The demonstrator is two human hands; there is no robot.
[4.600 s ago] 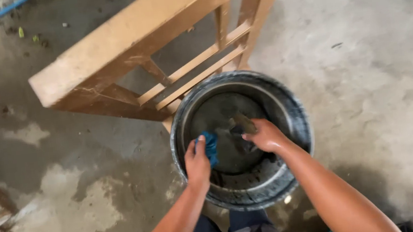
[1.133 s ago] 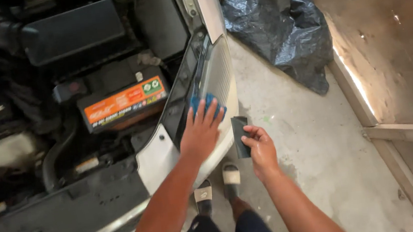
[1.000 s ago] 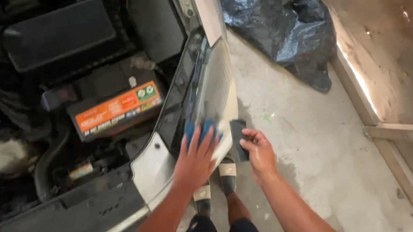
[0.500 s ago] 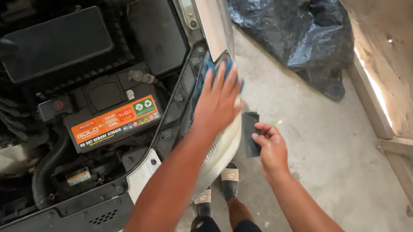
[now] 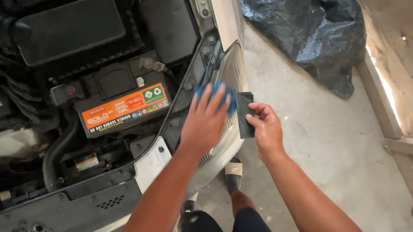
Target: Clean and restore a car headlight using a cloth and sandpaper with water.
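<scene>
My left hand (image 5: 206, 121) presses a blue cloth (image 5: 229, 98) flat against the clear headlight (image 5: 232, 71) of a car with its bonnet open. Only the cloth's edges show past my spread fingers. Just to the right, my right hand (image 5: 266, 130) pinches a small dark grey sheet (image 5: 244, 114) and holds it against the headlight's outer edge. My two feet (image 5: 233, 172) stand on the concrete floor below the lamp.
The engine bay fills the left: a battery with an orange label (image 5: 125, 107), black covers, hoses. The front bumper (image 5: 63, 220) runs along the bottom left. A crumpled black plastic sheet (image 5: 304, 22) lies on the floor at upper right, and a wooden frame (image 5: 400, 130) borders the right.
Several seconds ago both hands were in a bucket on the floor. Over the last second my left hand slid the blue cloth up the headlight and back down; the right hand stayed beside it.
</scene>
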